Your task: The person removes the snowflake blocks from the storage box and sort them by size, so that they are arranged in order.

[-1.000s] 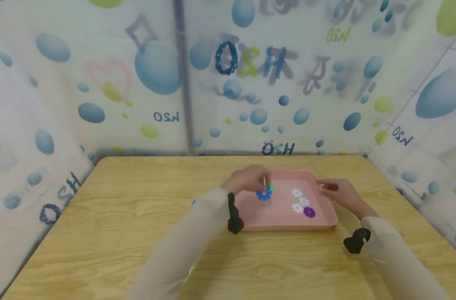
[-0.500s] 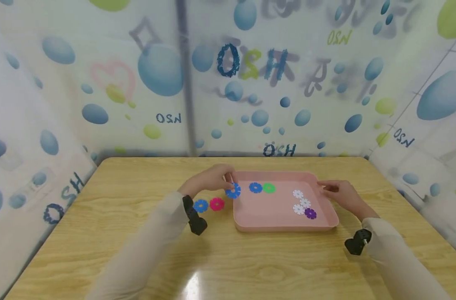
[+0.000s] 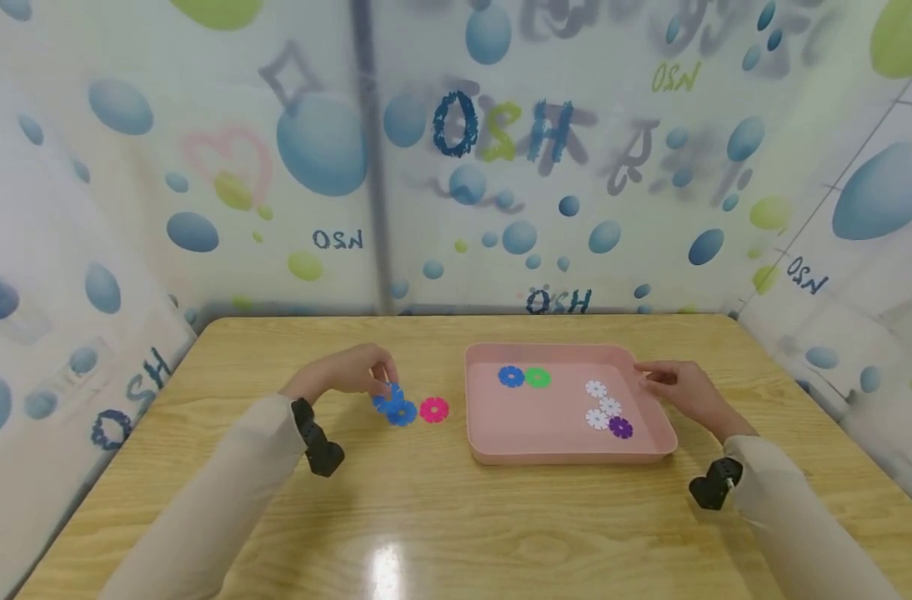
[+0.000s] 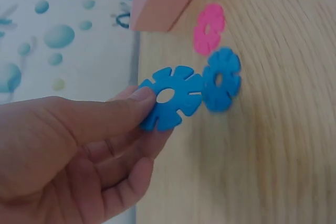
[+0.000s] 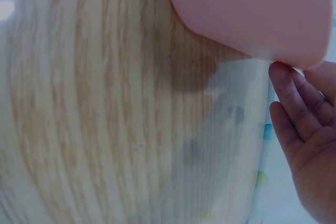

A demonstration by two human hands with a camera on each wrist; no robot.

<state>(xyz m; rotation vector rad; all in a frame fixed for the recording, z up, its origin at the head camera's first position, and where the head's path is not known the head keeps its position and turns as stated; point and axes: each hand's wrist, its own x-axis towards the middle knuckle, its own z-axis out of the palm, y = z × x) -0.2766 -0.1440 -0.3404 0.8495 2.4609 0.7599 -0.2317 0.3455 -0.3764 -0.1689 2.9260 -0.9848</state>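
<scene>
In the head view my left hand [image 3: 354, 369], left of the tray, pinches a blue snowflake building disc. The left wrist view shows this held disc [image 4: 178, 95] between thumb and fingers, overlapping a second blue disc [image 4: 227, 72] on the table. A pink disc [image 3: 434, 409] lies just right of them. My right hand [image 3: 679, 385] holds the right rim of the pink tray [image 3: 561, 458]; in the right wrist view its fingertips [image 5: 282, 72] are against the tray's outer wall, the thumb mostly hidden.
Inside the tray, a blue disc [image 3: 511, 377] and a green disc [image 3: 538, 377] lie at the back left. Several white discs [image 3: 609, 406] and a purple disc [image 3: 621, 427] lie on the right. A patterned curtain [image 3: 456, 208] hangs behind the wooden table [image 3: 456, 517].
My left hand has moved left, out of the tray and over its left rim, carrying a blue disc to the loose discs on the table. The right hand has stayed at the tray rim.
</scene>
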